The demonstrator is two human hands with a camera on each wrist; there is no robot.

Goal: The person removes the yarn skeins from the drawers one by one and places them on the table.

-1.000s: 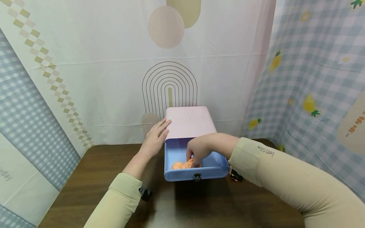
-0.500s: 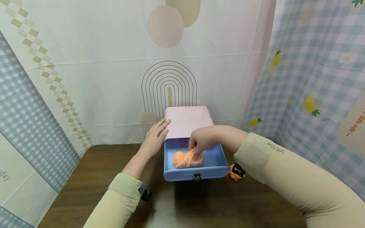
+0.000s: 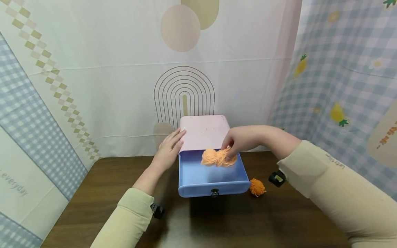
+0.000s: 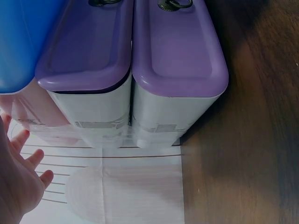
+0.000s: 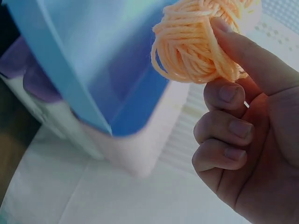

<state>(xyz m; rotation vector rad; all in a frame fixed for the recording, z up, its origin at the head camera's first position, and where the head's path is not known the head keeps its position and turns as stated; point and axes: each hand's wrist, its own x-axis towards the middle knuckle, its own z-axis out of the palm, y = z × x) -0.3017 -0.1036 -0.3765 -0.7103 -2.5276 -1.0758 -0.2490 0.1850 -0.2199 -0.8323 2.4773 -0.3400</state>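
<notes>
Your right hand (image 3: 240, 139) has the light orange yarn skein (image 3: 212, 157) above the open blue drawer (image 3: 198, 190), toward the back of its opening and near the front edge of the pink casing (image 3: 204, 132). That grip is narrow and holding the skein: in the right wrist view, thumb and index finger pinch it, with the other three fingers curled just below. A loose loop stands out from the skein's free end, so treat that end as the likeliest to snag; move the hand level and slowly past the drawer's walls. Pinch firmly enough to catch the inner strands too, since soft yarn probably gives and could slide from a light hold.

Your left hand (image 3: 169, 151) lies along the left edge of the pink casing, its fingers straight and its grip wide, holding nothing. Let it press lightly there: the blue drawer juts out above two purple drawers (image 4: 88, 51), and a knock on its front could well shift the stack. A flat hand should be enough for that.

Watch your right wrist, too. A darker orange yarn ball (image 3: 257, 187) sits on the wooden surface (image 3: 124, 193) just right of the drawer, and a low swing could roll it. Raise the elbow a little to pass above it.
</notes>
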